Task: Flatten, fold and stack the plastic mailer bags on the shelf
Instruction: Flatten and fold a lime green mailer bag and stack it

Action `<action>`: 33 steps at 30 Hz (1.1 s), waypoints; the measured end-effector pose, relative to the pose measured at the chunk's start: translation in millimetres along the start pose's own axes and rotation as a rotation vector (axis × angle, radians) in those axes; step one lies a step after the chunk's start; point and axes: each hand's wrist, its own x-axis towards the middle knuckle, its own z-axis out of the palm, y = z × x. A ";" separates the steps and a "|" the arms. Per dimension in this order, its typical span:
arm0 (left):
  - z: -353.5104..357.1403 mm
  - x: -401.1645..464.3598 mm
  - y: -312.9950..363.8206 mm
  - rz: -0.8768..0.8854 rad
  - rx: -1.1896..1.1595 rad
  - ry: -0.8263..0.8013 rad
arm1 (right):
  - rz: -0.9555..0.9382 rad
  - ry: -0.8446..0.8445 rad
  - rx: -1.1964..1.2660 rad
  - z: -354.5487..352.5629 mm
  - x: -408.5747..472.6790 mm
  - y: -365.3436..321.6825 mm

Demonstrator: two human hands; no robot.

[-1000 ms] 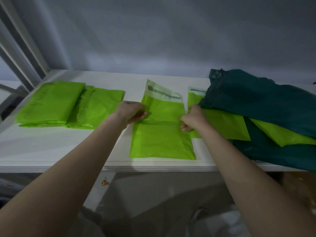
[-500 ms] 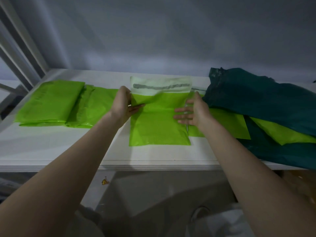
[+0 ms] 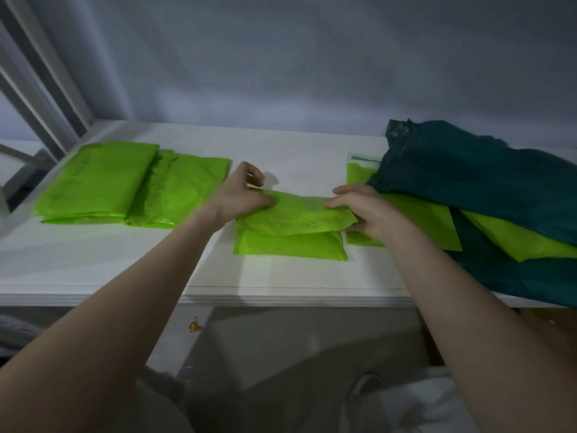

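A lime-green mailer bag lies at the centre of the frame on the white shelf, its upper part folded down over its lower part so that 2 layers show, the top layer ending a little above the bag's near edge. The left hand holds the left end of the folded flap, with the thumb pressed on the green plastic and the other fingers curled above it. The right hand grips the right end of the same flap, fingers wrapped over its top and the thumb tucked beneath the edge.

At the left of the frame, 2 stacks of folded green bags sit side by side on the shelf, touching and slightly overlapping. At the right, a heap of dark teal bags sprawls over the shelf and past its front edge, with flat green bags partly tucked under and between the teal ones; 1 of them shows a pale sealing strip at its top, beside the teal heap. A grey wall rises behind the shelf.
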 end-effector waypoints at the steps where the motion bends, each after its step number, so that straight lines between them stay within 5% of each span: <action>1: -0.8 -0.1 -1.9 0.019 0.069 0.030 | -0.011 0.006 -0.008 0.8 1.0 1.3; 6: -6.5 -4.8 -8.2 -0.022 0.376 0.201 | -0.071 0.019 -0.037 2.9 1.2 6.1; 12: -14.5 -15.9 -6.1 -0.322 0.185 0.091 | -0.135 0.107 -0.098 7.6 0.6 15.7; 33: 2.3 -19.7 -28.4 -0.043 0.402 0.277 | -0.383 0.245 -0.293 17.4 -5.0 35.0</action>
